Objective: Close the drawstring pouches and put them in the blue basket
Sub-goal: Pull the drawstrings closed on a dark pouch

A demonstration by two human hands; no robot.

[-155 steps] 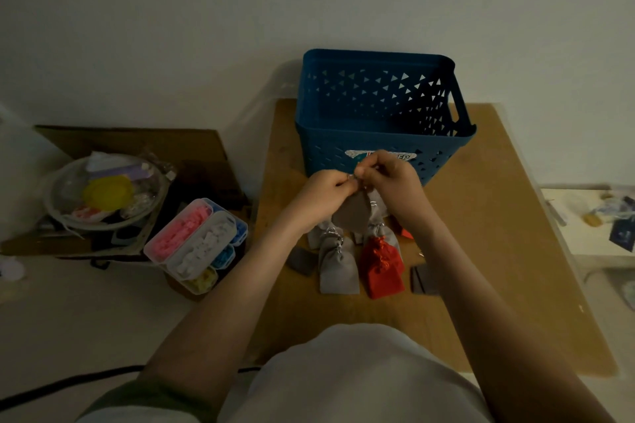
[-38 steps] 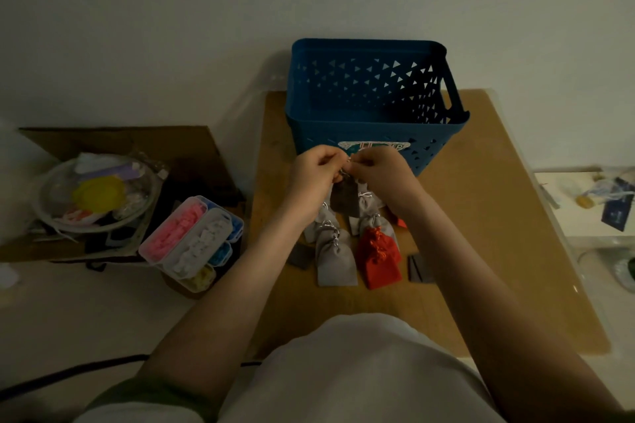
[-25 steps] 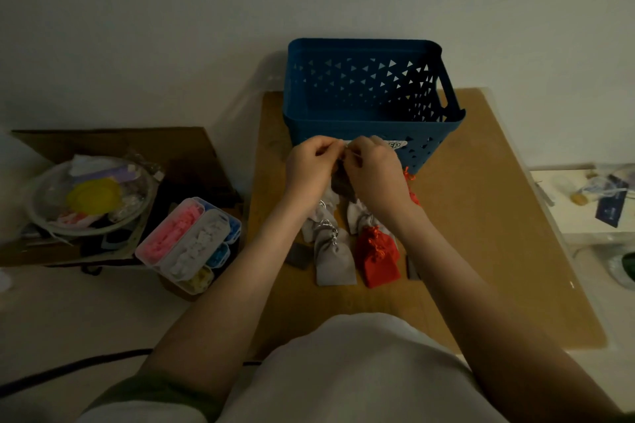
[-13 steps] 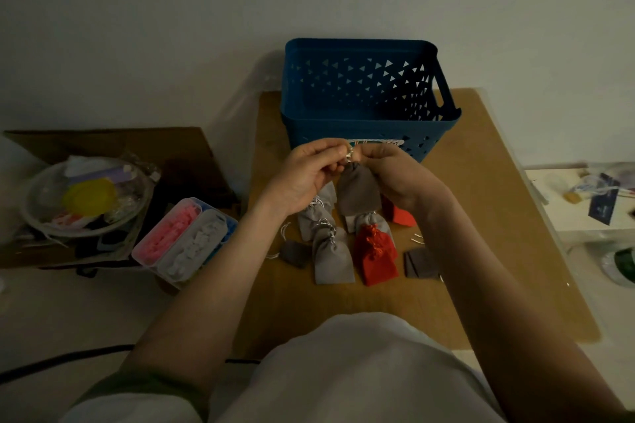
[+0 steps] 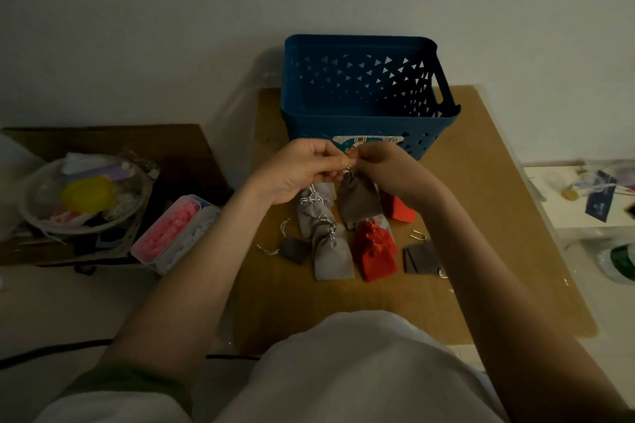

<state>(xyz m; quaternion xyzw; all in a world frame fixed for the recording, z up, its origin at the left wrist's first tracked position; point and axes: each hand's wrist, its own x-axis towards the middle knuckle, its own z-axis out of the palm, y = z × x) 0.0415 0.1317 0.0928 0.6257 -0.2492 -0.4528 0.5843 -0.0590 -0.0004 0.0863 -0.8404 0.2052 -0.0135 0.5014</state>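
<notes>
A brown-grey drawstring pouch (image 5: 357, 197) hangs in the air in front of the blue basket (image 5: 364, 113). My left hand (image 5: 302, 172) and my right hand (image 5: 388, 168) both pinch its drawstring at the pouch's mouth, fingertips almost meeting. Below them on the brown table (image 5: 481, 216) lie several pouches: a light grey pouch (image 5: 331, 252), another grey pouch (image 5: 311, 213), a red pouch (image 5: 374, 251), a second red pouch (image 5: 400, 208) partly behind my right wrist, and two small dark pouches (image 5: 294, 249) (image 5: 421, 257). The basket's inside looks dark; I see no pouch in it.
Left of the table, a clear box with pink and white pieces (image 5: 175, 232) and a round clear bowl with a yellow object (image 5: 86, 196) sit on cardboard. A white shelf with small items (image 5: 584, 189) stands to the right. A black cable (image 5: 51, 350) runs along the floor.
The pouch has dropped slightly from in front of the basket label and hangs lower between my hands. Both hands stay together at its drawstring; the view has shifted a little.
</notes>
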